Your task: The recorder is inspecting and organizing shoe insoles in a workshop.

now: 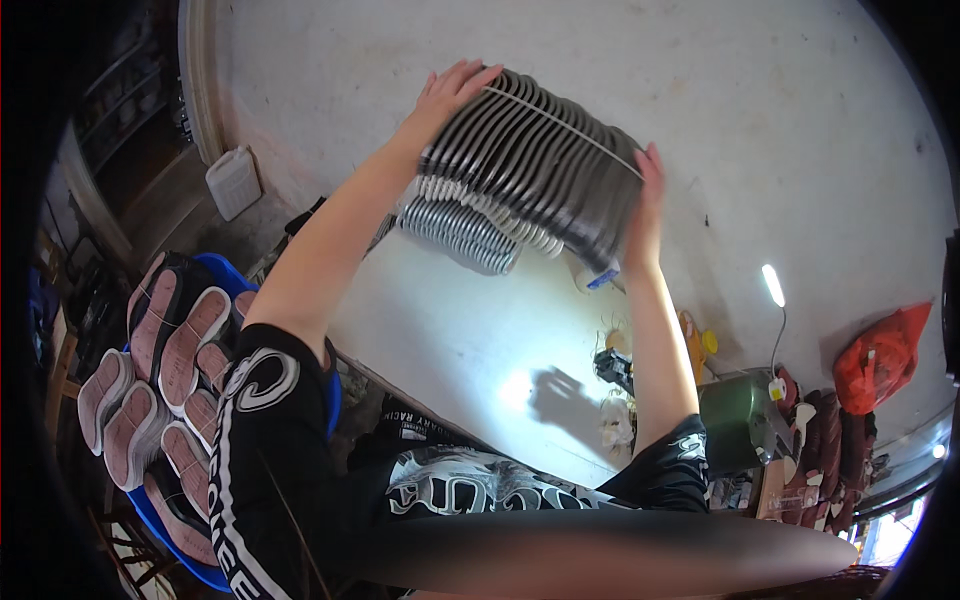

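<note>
Between my two hands is a long stack of dark, curved pieces that look like shoe soles (540,150), seen edge-on, with a pale band running along it. My left hand (455,92) grips its upper left end, fingers over the top. At the right end my right hand (648,205) presses with the fingers up and the palm against the side. The stack is tilted, lower at the right, above the far part of the white table (430,320). Just below it are more stacked grey soles (455,232), partly hidden by it.
Left of me stands a blue tub (225,268) heaped with tied bundles of pink-faced soles (180,350). A white jug (233,184) is by the doorway. To the right are a lit lamp (773,285), a green container (742,420) and a red bag (880,355). A wall rises behind the table.
</note>
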`<state>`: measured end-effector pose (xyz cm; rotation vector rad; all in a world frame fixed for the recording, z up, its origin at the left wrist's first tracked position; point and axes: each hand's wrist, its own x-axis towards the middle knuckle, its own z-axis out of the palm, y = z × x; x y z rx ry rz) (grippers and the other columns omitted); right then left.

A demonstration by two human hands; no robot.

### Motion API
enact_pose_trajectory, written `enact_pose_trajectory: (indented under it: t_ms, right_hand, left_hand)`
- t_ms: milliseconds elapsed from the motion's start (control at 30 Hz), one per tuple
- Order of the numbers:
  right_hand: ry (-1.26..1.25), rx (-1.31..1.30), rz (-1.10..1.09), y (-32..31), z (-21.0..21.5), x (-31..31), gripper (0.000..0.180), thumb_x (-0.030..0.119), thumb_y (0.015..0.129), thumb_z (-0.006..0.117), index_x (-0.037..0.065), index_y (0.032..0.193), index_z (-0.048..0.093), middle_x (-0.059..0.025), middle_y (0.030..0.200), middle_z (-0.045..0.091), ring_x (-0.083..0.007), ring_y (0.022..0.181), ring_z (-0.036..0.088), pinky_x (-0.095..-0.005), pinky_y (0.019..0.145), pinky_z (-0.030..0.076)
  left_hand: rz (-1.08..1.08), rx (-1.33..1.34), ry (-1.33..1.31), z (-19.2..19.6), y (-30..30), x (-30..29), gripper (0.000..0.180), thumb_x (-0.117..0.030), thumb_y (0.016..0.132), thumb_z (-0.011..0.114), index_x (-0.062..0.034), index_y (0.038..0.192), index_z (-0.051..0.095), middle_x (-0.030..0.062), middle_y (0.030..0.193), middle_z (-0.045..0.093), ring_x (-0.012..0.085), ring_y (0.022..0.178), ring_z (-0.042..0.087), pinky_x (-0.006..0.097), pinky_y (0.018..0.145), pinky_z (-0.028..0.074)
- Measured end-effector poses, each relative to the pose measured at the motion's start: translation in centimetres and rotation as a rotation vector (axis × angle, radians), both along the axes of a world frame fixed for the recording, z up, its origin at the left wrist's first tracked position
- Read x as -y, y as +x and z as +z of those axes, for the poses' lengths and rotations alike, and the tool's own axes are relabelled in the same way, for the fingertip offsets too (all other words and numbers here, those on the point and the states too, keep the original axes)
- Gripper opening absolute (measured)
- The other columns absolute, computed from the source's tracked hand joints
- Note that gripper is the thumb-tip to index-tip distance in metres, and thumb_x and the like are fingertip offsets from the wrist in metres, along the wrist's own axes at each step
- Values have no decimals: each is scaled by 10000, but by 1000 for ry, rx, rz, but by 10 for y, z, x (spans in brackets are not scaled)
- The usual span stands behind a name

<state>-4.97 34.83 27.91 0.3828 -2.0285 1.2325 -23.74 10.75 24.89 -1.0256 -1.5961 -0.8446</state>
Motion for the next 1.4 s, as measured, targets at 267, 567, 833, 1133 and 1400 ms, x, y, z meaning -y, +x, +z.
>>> enact_pose_trajectory:
  t_ms: [267,567,833,1133,1400]
  right_hand:
    - [-257,640,23,-56,-74,-20,569,221,921,444,191,1461,269,-70,1519,233,-239,1328,325,-414,1031,306]
    - [-330,225,-23,-15,-77,58,582,111,924,513,60,1447,263,-114,1492,275,-226,1363,272,-339,1083,229]
    - [316,705,588,96,-188,167,608,66,852,600,12,1401,343,-167,1431,386,-262,1356,320,-354,1105,229]
    - [-179,1113,783,96,-199,215,288,32,901,502,-18,1181,544,-108,1187,596,-181,1153,519,-299,1020,356]
    - [-145,1084,821,104,-181,221,284,71,913,507,-14,1184,529,-127,1184,606,-189,1117,557,-296,961,398]
  left_hand:
    - [-739,1343,252,-83,-60,1,428,-281,976,412,-75,1347,456,111,1227,573,195,1102,547,299,978,406]
    - [-264,1064,243,-105,15,30,626,-551,902,479,23,1137,563,233,1073,597,330,948,602,399,885,452]
    - [456,1378,-520,-27,282,325,507,-463,853,589,-49,1145,589,179,1057,647,307,956,627,377,832,476]
    - [1176,1752,127,-149,462,440,508,-470,899,526,28,911,628,99,745,609,214,712,582,351,675,469]
    - [1017,1809,933,-232,478,529,570,-491,913,492,40,1071,626,179,950,681,257,920,652,378,811,484]
